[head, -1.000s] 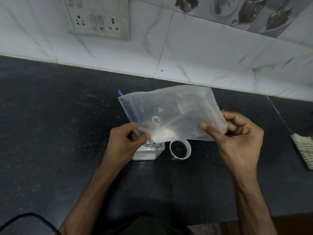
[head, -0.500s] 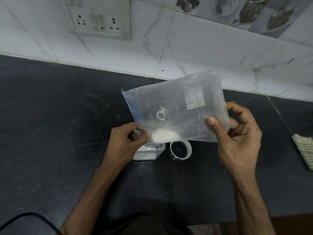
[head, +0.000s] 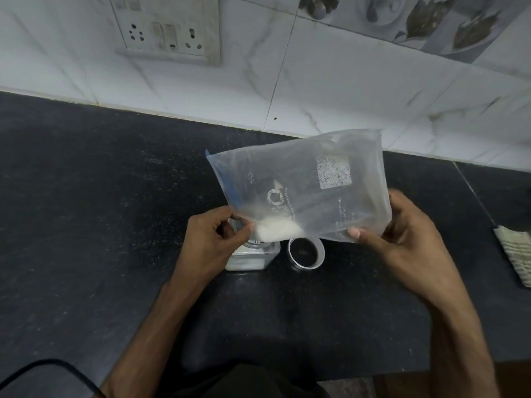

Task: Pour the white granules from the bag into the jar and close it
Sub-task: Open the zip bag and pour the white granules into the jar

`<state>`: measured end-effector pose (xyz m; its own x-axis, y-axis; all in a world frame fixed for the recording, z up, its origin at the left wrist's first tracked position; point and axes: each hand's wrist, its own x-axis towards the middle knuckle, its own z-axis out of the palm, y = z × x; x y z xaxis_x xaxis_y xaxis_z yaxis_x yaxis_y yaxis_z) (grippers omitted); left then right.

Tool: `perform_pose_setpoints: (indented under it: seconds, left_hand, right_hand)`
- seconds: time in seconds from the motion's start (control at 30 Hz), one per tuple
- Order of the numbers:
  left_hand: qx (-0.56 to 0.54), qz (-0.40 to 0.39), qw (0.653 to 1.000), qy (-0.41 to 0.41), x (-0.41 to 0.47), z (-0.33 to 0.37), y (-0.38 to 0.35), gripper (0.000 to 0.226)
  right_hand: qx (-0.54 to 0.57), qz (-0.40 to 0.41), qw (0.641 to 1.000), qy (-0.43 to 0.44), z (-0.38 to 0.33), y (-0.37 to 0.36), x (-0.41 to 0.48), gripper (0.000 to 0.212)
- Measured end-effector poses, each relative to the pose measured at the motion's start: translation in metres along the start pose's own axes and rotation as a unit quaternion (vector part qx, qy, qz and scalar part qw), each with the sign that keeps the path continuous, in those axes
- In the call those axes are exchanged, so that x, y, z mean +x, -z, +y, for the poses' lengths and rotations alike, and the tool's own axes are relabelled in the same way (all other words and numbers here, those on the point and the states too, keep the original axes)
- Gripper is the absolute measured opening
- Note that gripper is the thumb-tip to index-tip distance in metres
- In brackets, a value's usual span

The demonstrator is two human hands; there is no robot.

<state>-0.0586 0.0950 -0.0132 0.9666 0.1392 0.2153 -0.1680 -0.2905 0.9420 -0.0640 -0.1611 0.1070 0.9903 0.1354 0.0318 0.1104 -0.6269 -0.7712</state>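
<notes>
A clear plastic bag (head: 310,182) with a blue zip edge is held tilted over a small square glass jar (head: 253,255) on the black counter. White granules (head: 277,230) are gathered in the bag's lowest corner, right above the jar's mouth. My left hand (head: 214,239) pinches that lower corner beside the jar. My right hand (head: 402,234) pinches the bag's opposite, raised end. The jar holds some white granules at its bottom. Its round lid (head: 306,251) lies upside down on the counter just right of the jar.
The black counter (head: 100,225) runs back to a white tiled wall with a socket panel (head: 166,30). A folded striped cloth (head: 515,254) lies at the right edge. A black cable (head: 57,369) curves at the lower left.
My right hand raised the bag's far end, tilting the bag more steeply, then lowered it slightly. The granules stay bunched in the lower corner. My left hand has held still.
</notes>
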Motion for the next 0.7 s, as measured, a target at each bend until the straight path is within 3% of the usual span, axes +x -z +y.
perform_pose_setpoints:
  seconds: [0.13,0.37,0.5,0.7]
  left_hand:
    - [-0.001,-0.003,1.0,-0.005,-0.001,0.001,0.001,0.01]
    - [-0.011,0.0,1.0,0.0,-0.001,0.003,0.001,0.03]
    - [-0.008,-0.008,1.0,-0.006,-0.001,0.003,0.001,0.021]
    - [-0.003,-0.003,1.0,-0.006,0.0,0.001,0.0,0.021]
  right_hand:
    - [0.036,0.064,0.997,0.004,0.0,-0.009,-0.002,0.036]
    - [0.061,0.095,0.993,0.027,-0.004,-0.015,0.0,0.065]
    - [0.113,0.157,0.978,0.071,-0.008,-0.019,0.0,0.044]
    - [0.141,0.208,0.961,0.113,-0.009,-0.03,0.003,0.037]
